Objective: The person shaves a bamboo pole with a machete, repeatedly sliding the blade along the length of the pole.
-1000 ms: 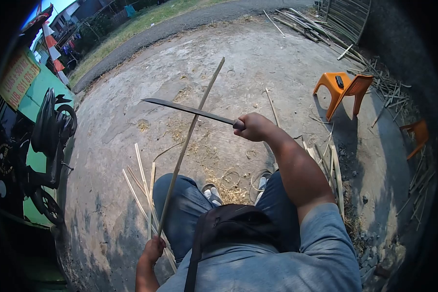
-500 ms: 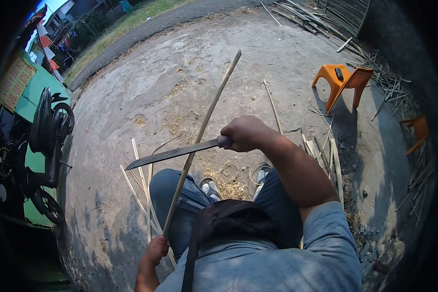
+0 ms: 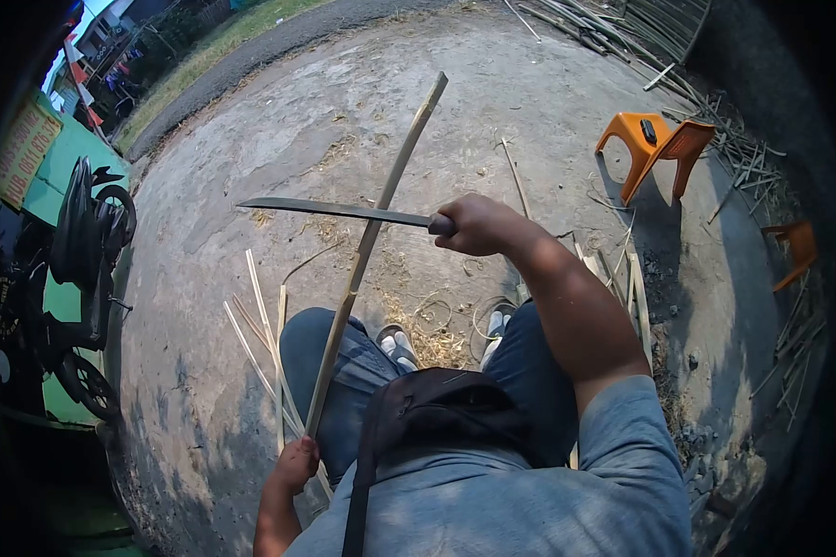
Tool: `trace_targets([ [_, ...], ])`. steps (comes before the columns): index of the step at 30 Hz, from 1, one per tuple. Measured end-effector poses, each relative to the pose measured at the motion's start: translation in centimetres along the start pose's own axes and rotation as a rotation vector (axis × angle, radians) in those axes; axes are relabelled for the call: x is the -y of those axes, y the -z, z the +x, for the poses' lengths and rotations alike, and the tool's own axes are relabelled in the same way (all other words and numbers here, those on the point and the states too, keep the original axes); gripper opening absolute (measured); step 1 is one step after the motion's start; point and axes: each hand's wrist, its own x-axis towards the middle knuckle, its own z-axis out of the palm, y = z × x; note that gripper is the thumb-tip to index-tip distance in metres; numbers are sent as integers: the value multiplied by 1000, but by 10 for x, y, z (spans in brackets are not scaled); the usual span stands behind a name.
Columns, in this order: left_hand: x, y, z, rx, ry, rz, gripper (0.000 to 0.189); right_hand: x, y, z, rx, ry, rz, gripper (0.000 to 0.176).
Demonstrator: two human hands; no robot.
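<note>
My right hand (image 3: 474, 226) is closed around the handle of a long machete (image 3: 334, 210), whose blade points left and crosses a long bamboo strip (image 3: 381, 218). Near its lower end, by my left thigh, my left hand (image 3: 297, 463) grips the strip, which slants up and away to the right. The blade lies across the strip's upper half; whether it cuts into it I cannot tell. Thin pale strips (image 3: 267, 334) lie beside my left leg, and more pale strips (image 3: 639, 302) are beyond my right knee.
An orange chair (image 3: 633, 148) with a dark object on its seat stands at the right, another orange chair (image 3: 791, 251) at the far right. Bamboo poles (image 3: 590, 42) lie at the back right. A motorcycle (image 3: 88, 269) is at the left. Shavings (image 3: 437, 343) lie between my feet.
My right hand and the machete have moved up and away along the strip, and the blade is now nearly level. The strip's upper end has shifted slightly left and away.
</note>
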Motion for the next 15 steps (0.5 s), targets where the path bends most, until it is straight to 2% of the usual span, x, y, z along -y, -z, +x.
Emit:
trace_targets([
  [1, -2, -1, 0, -4, -15, 13, 62, 12, 0, -6, 49, 38, -22, 28],
  [2, -2, -1, 0, -3, -13, 14, 62, 18, -5, -8, 37, 165, -20, 25],
  [7, 8, 0, 2, -38, -51, 41, 63, 38, -9, -7, 76, 237, -174, 25],
  [11, 5, -2, 2, -45, -31, 28, 63, 4, -9, 13, 45, -19, -73, 32],
  [14, -9, -4, -3, -40, 23, 2, 63, -21, -9, 20, -30, -63, 10, 35],
  [15, -11, -4, -4, -42, 26, 8, 64, -22, -8, 18, 3, -79, 29, 37],
])
